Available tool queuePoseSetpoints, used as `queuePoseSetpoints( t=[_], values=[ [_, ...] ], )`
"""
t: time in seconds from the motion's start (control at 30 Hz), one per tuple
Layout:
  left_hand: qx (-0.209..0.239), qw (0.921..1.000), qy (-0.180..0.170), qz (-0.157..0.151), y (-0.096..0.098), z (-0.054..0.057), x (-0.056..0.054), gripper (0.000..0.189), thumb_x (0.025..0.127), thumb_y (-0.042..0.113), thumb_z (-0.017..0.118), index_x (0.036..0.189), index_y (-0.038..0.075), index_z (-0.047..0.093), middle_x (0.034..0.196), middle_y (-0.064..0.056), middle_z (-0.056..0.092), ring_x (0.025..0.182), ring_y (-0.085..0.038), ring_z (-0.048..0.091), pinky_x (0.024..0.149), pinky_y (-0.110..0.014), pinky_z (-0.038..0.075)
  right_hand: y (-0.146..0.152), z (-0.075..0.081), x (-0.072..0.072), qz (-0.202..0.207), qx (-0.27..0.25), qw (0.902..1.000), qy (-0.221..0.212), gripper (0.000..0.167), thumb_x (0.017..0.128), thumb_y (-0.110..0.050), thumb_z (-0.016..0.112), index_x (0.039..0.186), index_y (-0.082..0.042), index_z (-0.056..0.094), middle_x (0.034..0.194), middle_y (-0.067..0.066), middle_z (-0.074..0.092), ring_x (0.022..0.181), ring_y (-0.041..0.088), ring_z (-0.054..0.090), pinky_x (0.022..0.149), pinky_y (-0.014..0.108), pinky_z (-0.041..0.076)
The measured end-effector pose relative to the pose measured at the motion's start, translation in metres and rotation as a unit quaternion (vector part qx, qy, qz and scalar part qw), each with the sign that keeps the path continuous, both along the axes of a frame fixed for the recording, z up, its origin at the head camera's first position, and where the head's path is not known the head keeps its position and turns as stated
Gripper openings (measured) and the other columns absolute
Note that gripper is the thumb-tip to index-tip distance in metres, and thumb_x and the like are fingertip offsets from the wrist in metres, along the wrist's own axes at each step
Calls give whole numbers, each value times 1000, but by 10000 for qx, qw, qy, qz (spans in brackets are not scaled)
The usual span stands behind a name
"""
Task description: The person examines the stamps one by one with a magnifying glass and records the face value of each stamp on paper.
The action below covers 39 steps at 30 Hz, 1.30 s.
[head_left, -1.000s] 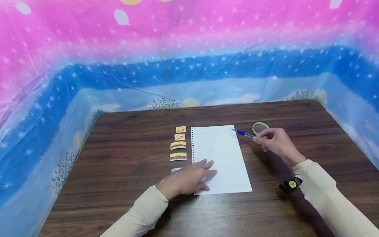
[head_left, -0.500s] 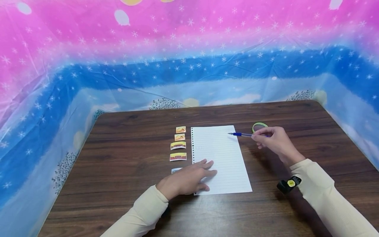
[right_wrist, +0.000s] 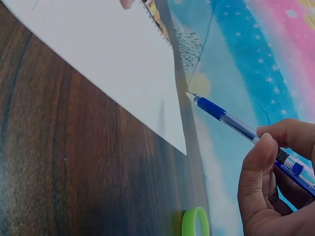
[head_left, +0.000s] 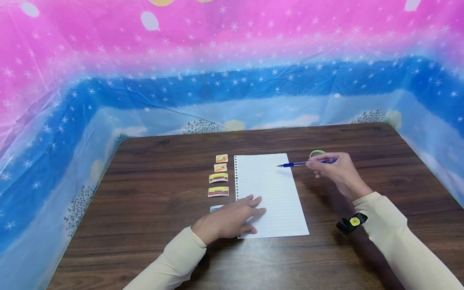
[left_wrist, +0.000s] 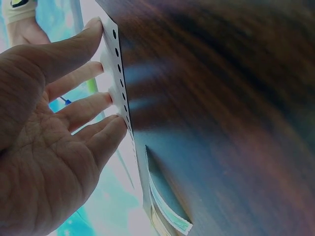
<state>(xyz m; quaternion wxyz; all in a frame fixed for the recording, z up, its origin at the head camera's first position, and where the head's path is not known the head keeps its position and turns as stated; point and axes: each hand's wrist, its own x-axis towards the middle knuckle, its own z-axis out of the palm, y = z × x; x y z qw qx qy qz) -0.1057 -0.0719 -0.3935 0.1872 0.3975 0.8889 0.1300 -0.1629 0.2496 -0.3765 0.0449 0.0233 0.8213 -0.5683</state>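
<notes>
My left hand [head_left: 232,217] rests with fingers spread on a lined loose-leaf sheet [head_left: 268,177], near its punched left edge. In the left wrist view its fingertips [left_wrist: 115,123] press along the row of holes. Between thumb and fingers, my right hand [head_left: 335,171] pinches a blue ballpoint pen [head_left: 290,164]. The pen's bare tip points left over the upper right of the sheet. In the right wrist view the clear barrel and blue grip of the pen [right_wrist: 221,115] show, tip raised above the paper. Faint small marks stand near the sheet's left margin.
Several small printed picture slips [head_left: 218,191] lie in a column left of the sheet, one partly under my left hand. A green ring [head_left: 317,152] lies behind my right hand. The brown wooden table [head_left: 156,225] is backed by a pink and blue cloth [head_left: 232,84].
My right hand has shifted slightly left, and the pen tip has moved left and down over the sheet, the pen turning more level. The left hand has stayed in place.
</notes>
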Motion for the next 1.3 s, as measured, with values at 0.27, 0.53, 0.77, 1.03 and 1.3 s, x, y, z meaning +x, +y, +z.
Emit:
queuePoseSetpoints(
  t=[0.27, 0.53, 0.77, 1.03, 1.3],
  values=[
    [7, 10000, 8, 17, 0, 0, 1, 57, 95, 25, 72, 148, 12, 54, 160, -14, 36, 150, -31, 28, 118, -40, 31, -4, 1, -3, 67, -259, 9995, 155, 41, 92, -30, 78, 112, 5, 68, 102, 3, 67, 76, 17, 63, 76, 30, 56],
    [-25, 10000, -26, 45, 0, -1, 1, 57, 95, 25, 72, 148, 13, 54, 161, -13, 35, 150, -31, 27, 118, -40, 31, -7, -2, -4, 435, -844, 9951, 275, 35, 97, -21, 71, 113, 10, 64, 103, 16, 72, 91, 27, 73, 82, 35, 60],
    [-68, 9999, -45, 70, 1, -1, 0, 58, 96, 25, 72, 149, 14, 53, 161, -12, 34, 151, -29, 25, 118, -39, 30, -8, 0, -6, 748, -855, 9933, 223, 39, 92, -20, 78, 114, 11, 67, 99, 15, 75, 85, 29, 73, 79, 35, 60],
    [1, 10000, -48, 13, 0, 0, 1, 57, 96, 24, 72, 148, 12, 53, 161, -13, 35, 151, -31, 26, 118, -40, 31, -12, -2, -10, 982, -1106, 9885, 307, 34, 95, -16, 74, 113, 11, 64, 96, 17, 75, 87, 31, 74, 80, 39, 60],
    [-35, 10000, -67, 17, 0, 0, 1, 57, 96, 25, 72, 149, 13, 53, 161, -13, 34, 151, -30, 26, 118, -40, 31, -19, -6, -12, 1126, -832, 9890, 476, 31, 92, -16, 77, 110, 8, 69, 100, 20, 75, 86, 32, 72, 77, 37, 61]
  ],
)
